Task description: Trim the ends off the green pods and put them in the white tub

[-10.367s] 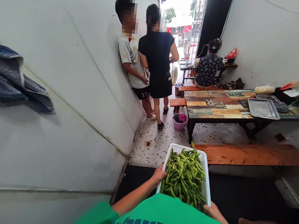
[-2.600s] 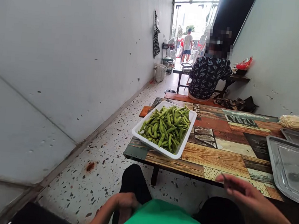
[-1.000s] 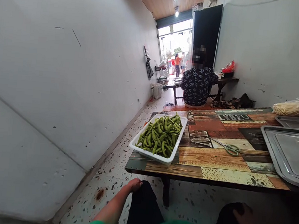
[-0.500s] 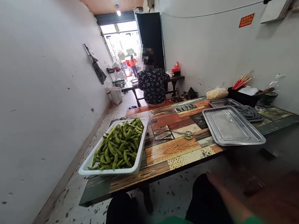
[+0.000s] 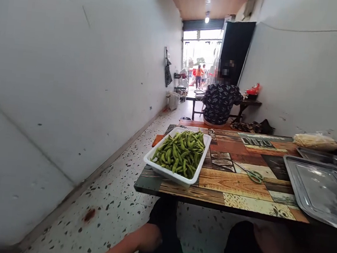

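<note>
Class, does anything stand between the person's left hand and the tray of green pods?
Yes: the near edge of the patterned table lies between the left hand, low before it, and the white tray of green pods on top. Above that edge, nothing visible blocks the tray's near side.

Green is shown by the pods (image 5: 180,151), plain white by their tub (image 5: 189,182). The bench (image 5: 228,183) is patched in tan, rust-red, cream and black, partly wood-grained (lettering is printed in places). Pale green is seen on the scissors (image 5: 256,176) at the handles, silver-grey on the metal tray (image 5: 320,193). A dark shirt (image 5: 220,103) is covered with a pale leaf print, the hanging cloth (image 5: 168,75) is checked black and white, and the whitish floor (image 5: 118,217) is speckled darkly.
</note>
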